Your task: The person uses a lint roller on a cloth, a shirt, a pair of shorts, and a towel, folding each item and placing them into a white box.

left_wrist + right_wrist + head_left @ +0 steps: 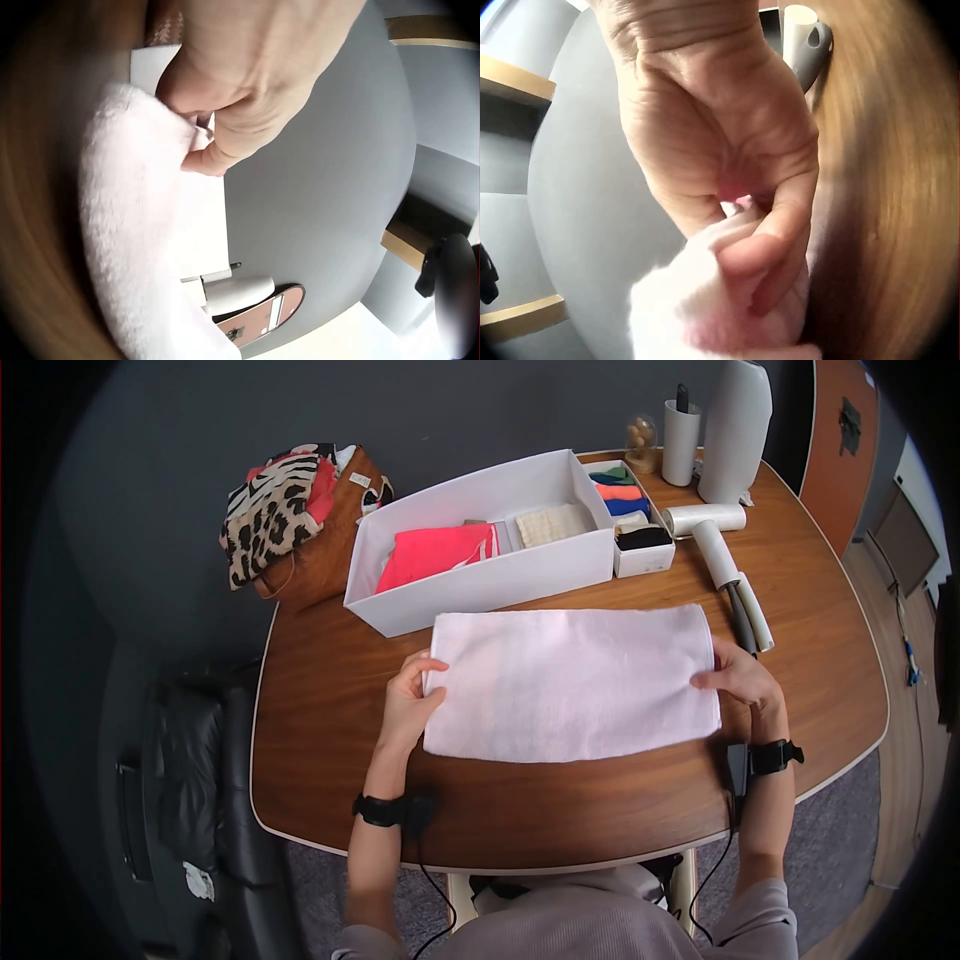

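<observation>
A pale pink folded towel (570, 685) is stretched flat between both hands over the wooden table. My left hand (410, 695) pinches its left edge between thumb and fingers; in the left wrist view the towel's fuzzy side (135, 217) hangs below that hand (255, 82). At the opposite edge my right hand (742, 678) grips the towel, thumb on top and fingers beneath. The right wrist view shows the right hand's fingers (761, 251) curled round the layered folds (705, 292). Just behind the towel stands a white box (490, 595) holding a red cloth (435, 555) and a cream cloth (553, 526).
A small white box (643, 560) with rolled cloths sits right of the large one. Further right lie a lint roller (720, 560) and a white roll (757, 612). A brown bag (345, 530) heaped with patterned clothes stands at the back left of the table (330, 760).
</observation>
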Tool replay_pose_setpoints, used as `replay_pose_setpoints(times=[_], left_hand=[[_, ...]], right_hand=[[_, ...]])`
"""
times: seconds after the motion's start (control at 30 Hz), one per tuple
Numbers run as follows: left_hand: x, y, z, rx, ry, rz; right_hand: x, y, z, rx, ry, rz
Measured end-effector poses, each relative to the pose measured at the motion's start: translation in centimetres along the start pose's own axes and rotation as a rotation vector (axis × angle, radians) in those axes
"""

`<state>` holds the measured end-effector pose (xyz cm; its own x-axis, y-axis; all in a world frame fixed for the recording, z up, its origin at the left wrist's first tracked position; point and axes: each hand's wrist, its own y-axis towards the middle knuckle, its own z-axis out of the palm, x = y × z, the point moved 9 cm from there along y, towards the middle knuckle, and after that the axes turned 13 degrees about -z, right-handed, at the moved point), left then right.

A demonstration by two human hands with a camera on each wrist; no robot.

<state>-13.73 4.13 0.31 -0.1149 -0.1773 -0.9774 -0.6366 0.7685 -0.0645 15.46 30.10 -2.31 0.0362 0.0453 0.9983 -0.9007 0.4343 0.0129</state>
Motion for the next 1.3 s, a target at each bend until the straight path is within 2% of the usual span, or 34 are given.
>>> replay_pose_setpoints(times=[0.03,0.1,0.13,0.17,0.2,0.27,0.3,0.37,0.4,0.5,0.6,0.67,0.7,0.8,0.87,0.93,1.0,1.03,1.13,1.23,1.3], left_hand=[[1.8,0.0,-0.4,0.030,0.073,-0.189],[0.6,-1.5,-0.2,-0.174,0.616,-0.127],[-0.6,-2.3,0.2,-0.276,0.888,-0.090],[-1.6,-2.7,1.4,-0.207,0.900,-0.041],[-2.4,-3.1,3.6,-0.046,0.903,0.028],[-3.6,-4.9,8.3,0.274,0.886,0.159],[-3.7,-5.5,9.9,0.331,0.887,0.182],[-3.7,-6.9,13.1,0.444,0.887,0.231],[-3.4,-6.8,13.6,0.417,0.926,0.250],[-2.3,-6.2,14.3,0.349,1.052,0.270],[-2.0,-5.7,13.5,0.277,1.176,0.224],[-2.2,-5.5,12.4,0.199,1.217,0.209],[-2.4,-5.2,11.7,0.182,1.178,0.172],[-3.1,-3.8,9.6,0.170,0.998,0.082],[-3.4,-2.6,8.4,0.203,0.794,0.049],[-2.9,-1.8,7.8,0.260,0.574,-0.104],[-2.4,-1.5,7.7,0.301,0.252,-0.241],[-2.3,-1.4,7.8,0.307,0.233,-0.235],[-1.5,-1.3,8.1,0.324,0.174,-0.218],[-2.2,-2.7,9.5,0.468,0.325,-0.208],[-2.8,-5.3,11.8,0.761,0.471,-0.074]], right_hand=[[0.1,0.2,-0.4,-0.043,-0.090,-0.029],[0.6,1.0,-0.9,-0.124,-0.272,-0.087],[0.4,0.9,-1.2,-0.173,-0.312,-0.004],[0.7,0.4,-1.6,-0.224,-0.351,0.078],[0.7,-0.1,-2.1,-0.277,-0.390,0.161],[0.0,-0.2,-1.8,-0.175,-0.387,0.275],[-0.5,-0.4,-1.7,-0.123,-0.386,0.331],[-1.3,-0.5,-1.2,-0.011,-0.393,0.305],[-1.7,-0.5,-0.9,0.043,-0.396,0.291],[-1.0,-0.4,-0.5,0.060,-0.342,0.205],[-0.6,-0.5,-0.5,0.031,-0.315,0.198],[-1.1,-0.4,-2.1,-0.063,-0.408,0.209],[-1.2,-0.4,-2.8,-0.109,-0.453,0.215],[-0.2,-0.2,-3.8,-0.324,-0.234,0.093],[0.6,0.0,-3.2,-0.318,-0.134,0.031],[1.2,0.0,-2.8,-0.319,0.010,-0.046],[1.8,0.3,-1.8,-0.193,-0.060,-0.097],[2.1,0.4,-1.3,-0.129,-0.095,-0.122],[1.7,0.6,-1.0,-0.170,-0.075,-0.116],[0.1,1.1,-1.5,-0.189,-0.148,-0.060],[-0.6,1.1,-1.7,-0.191,-0.127,0.008]])
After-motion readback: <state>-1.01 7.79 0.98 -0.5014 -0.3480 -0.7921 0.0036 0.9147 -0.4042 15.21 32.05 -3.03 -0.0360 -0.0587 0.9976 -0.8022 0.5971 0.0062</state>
